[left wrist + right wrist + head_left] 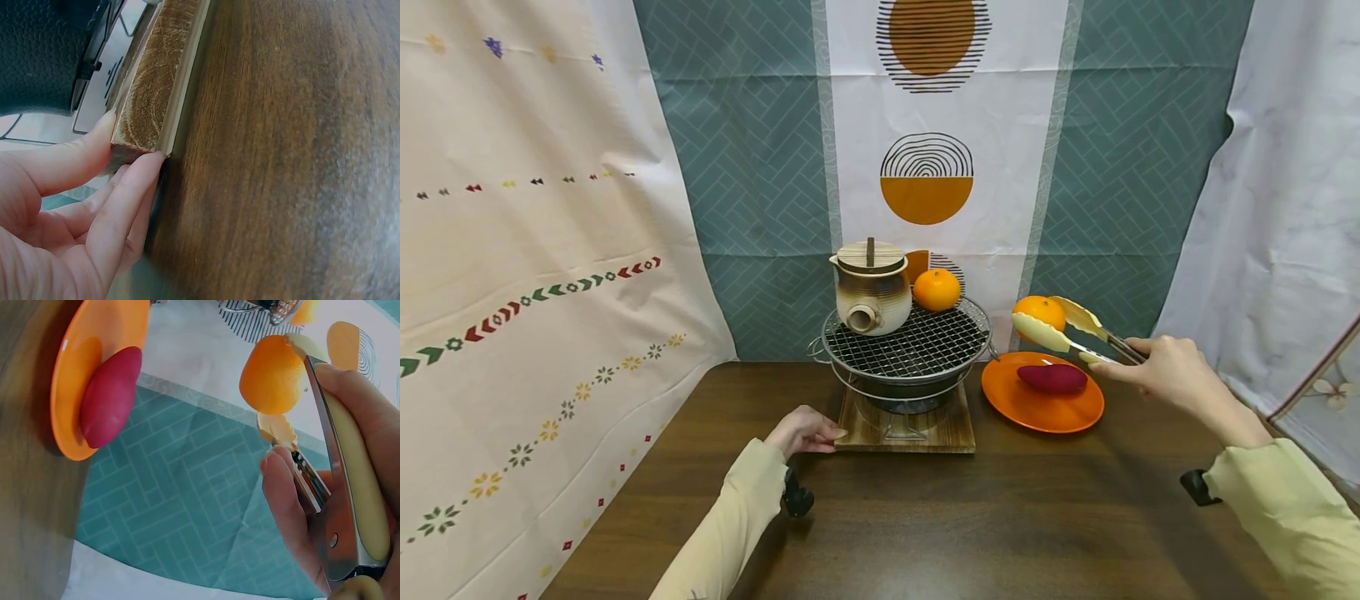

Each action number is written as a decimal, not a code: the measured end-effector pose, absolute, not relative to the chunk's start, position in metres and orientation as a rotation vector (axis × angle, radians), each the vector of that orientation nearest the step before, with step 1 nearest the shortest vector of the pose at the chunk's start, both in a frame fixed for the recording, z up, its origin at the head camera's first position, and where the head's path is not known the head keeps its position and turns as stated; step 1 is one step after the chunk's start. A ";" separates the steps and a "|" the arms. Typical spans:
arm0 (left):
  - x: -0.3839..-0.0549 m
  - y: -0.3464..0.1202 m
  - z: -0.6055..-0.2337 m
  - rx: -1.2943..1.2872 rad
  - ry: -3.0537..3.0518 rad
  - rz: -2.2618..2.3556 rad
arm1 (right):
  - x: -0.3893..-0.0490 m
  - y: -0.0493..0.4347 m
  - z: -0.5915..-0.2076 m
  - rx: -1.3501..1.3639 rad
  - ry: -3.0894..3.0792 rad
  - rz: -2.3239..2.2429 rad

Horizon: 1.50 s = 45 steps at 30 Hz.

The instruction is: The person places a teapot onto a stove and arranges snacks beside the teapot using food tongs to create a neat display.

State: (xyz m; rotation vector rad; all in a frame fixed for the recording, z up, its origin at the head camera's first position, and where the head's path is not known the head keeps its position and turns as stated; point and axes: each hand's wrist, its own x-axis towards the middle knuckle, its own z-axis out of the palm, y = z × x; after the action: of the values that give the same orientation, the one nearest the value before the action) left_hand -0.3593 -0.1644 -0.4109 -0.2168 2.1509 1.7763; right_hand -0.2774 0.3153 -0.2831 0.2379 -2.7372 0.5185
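Note:
My right hand [1172,375] grips a pair of tongs [340,469] with pale yellow tips. Between the tips is an orange mandarin [272,375], held above the orange plate [1000,400]. On that plate lies a purple sweet potato [1052,379]. With thumb and fingers, my left hand [805,429] pinches the front left corner of the wooden board [147,106] under the grill. The round wire grill [917,350] carries a lidded clay teapot [880,292] at its left and a second mandarin [937,290] at the back.
The brown wooden table [970,525] spreads in front of the board and plate. Behind stands a teal and white patterned cloth [737,183]. A cream embroidered cloth [527,292] hangs at the left, a pale marbled one [1285,208] at the right.

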 end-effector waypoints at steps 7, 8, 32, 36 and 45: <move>-0.361 -0.165 -0.412 -0.211 2.154 1.771 | -0.279 0.310 -0.274 0.233 -2.748 0.521; -0.361 -0.165 -0.412 -0.214 2.152 1.771 | -0.278 0.310 -0.274 0.230 -2.750 0.523; -0.361 -0.165 -0.413 -0.207 2.138 1.782 | -0.273 0.291 -0.257 0.279 -2.753 0.534; -0.360 -0.165 -0.412 -0.210 2.140 1.774 | -0.273 0.286 -0.255 0.302 -2.733 0.528; -0.361 -0.165 -0.413 -0.209 2.149 1.765 | -0.274 0.274 -0.250 0.368 -2.708 0.558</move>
State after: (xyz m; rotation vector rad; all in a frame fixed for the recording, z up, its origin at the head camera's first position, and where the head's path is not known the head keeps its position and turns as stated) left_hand -0.3610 -0.1650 -0.4128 -0.2085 2.1488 1.7647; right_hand -0.2737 0.2742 -0.2498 0.3676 -2.7082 0.5579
